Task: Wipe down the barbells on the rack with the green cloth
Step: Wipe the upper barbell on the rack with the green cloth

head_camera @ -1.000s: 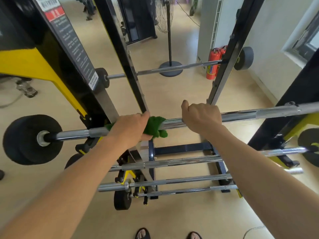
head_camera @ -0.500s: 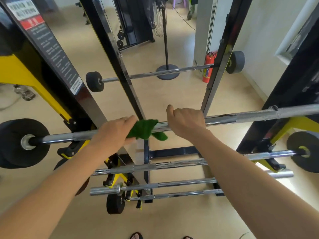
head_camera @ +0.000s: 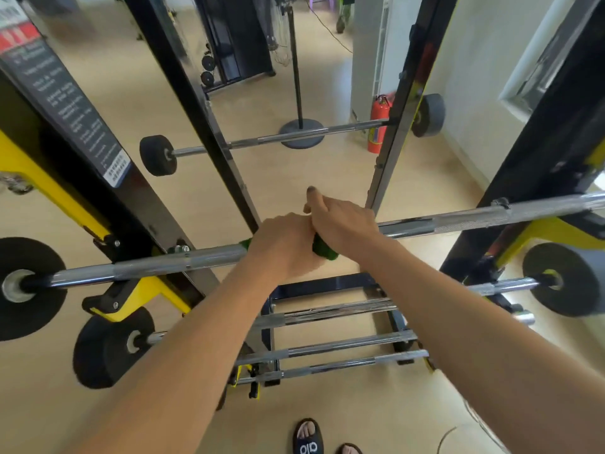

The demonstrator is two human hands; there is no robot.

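A chrome barbell (head_camera: 458,221) lies across the rack at chest height, with black plates at both ends. My left hand (head_camera: 286,245) is wrapped around the bar's middle with the green cloth (head_camera: 324,250) bunched under it; green shows at both sides of the fist. My right hand (head_camera: 343,221) grips the same bar and touches my left hand, its thumb raised. Lower down, several more chrome bars (head_camera: 327,347) rest on the rack. Another barbell (head_camera: 294,136) with small plates sits on the far uprights.
Black rack uprights (head_camera: 203,126) and yellow brackets (head_camera: 144,290) stand left and right. A fan stand (head_camera: 301,132) and a red fire extinguisher (head_camera: 378,126) are on the floor behind. A large black plate (head_camera: 108,348) hangs low left. My sandalled feet (head_camera: 307,439) are below.
My left hand has slid the cloth to the right along the bar until it meets my right hand. The camera view has shifted slightly.
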